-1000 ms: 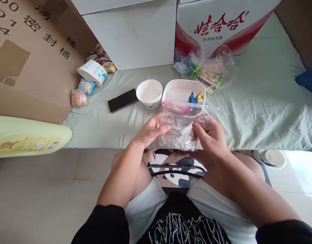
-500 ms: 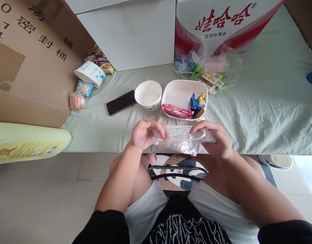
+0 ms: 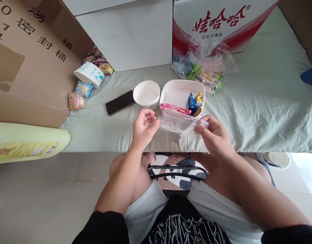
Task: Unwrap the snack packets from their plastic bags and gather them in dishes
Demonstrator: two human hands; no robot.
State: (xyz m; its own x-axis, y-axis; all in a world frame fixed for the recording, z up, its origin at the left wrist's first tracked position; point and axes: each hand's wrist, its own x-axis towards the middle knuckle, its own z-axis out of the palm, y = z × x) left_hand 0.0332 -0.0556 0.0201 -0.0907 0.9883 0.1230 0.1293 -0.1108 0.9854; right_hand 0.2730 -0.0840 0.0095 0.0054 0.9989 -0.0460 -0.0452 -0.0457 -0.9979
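A crumpled clear plastic bag (image 3: 176,123) stretches in front of the white tray (image 3: 171,88). My right hand (image 3: 216,134) pinches its right end between thumb and fingers. At the bag's left edge is my left hand (image 3: 144,128), fingers curled but apart, with nothing visible between thumb and forefinger; whether the thumb tip touches the film is hard to tell. Inside the tray lie a pink-wrapped snack bar (image 3: 176,108), a blue packet (image 3: 192,103) and a yellow packet (image 3: 199,100). A white paper bowl (image 3: 146,93) stands left of the tray.
A black phone (image 3: 120,102) lies left of the bowl. Further left are a tipped paper bowl (image 3: 89,74) and several wrapped snacks. Green-edged packets (image 3: 208,79) in clear plastic lie behind the tray. Large boxes (image 3: 127,37) stand at the back; a yellow-green container (image 3: 31,142) is at left.
My left hand has loosened from the bag and turned, fingers now apart. The right hand has shifted its hold, and the bag hangs flatter and closer to the tray.
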